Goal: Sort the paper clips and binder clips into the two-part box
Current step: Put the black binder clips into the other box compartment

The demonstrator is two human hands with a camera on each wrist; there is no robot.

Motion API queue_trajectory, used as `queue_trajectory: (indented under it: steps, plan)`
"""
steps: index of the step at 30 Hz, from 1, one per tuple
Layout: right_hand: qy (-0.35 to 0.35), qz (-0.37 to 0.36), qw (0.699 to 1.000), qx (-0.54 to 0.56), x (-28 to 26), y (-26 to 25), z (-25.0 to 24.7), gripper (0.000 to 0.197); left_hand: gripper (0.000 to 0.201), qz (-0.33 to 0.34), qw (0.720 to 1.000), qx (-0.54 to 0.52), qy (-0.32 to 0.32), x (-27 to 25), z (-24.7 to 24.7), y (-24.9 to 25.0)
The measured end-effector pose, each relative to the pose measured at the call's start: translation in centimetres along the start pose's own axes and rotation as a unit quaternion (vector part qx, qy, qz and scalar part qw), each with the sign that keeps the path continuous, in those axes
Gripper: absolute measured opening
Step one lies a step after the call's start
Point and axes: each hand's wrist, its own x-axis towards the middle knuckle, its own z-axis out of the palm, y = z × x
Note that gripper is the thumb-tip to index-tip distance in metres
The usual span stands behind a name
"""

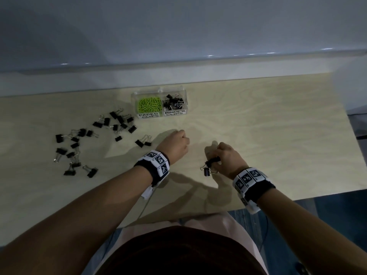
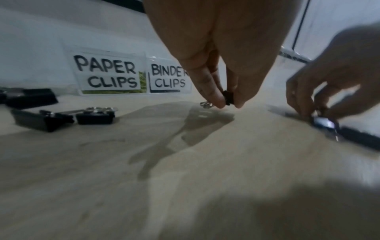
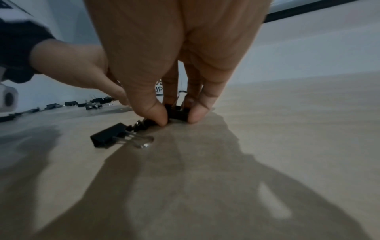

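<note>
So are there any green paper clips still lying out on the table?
No, the green paper clips all sit in the box; only black binder clips lie on the table.

Bright green wire paper clips (image 1: 149, 104) fill one half of the clear plastic box (image 1: 159, 90); black binder clips with silver wire handles (image 1: 174, 102) fill the other. The pale wood-grain table (image 1: 258, 126) carries white labels lettered in black (image 2: 107, 73).
</note>
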Motion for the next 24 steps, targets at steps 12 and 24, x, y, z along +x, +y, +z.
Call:
queue_trajectory:
  steps: [12, 24]
  plan:
    - [0.097, 0.006, 0.99, 0.099, 5.2, -4.1, -5.1, 0.008, 0.022, -0.081, 0.972, -0.084, 0.202, 3.3, -10.2, -4.7]
    - [0.085, -0.078, 0.993, -0.004, 11.3, -9.6, -8.6, 0.039, 0.049, -0.189, 0.976, -0.06, 0.091, -7.0, -2.5, -9.3]
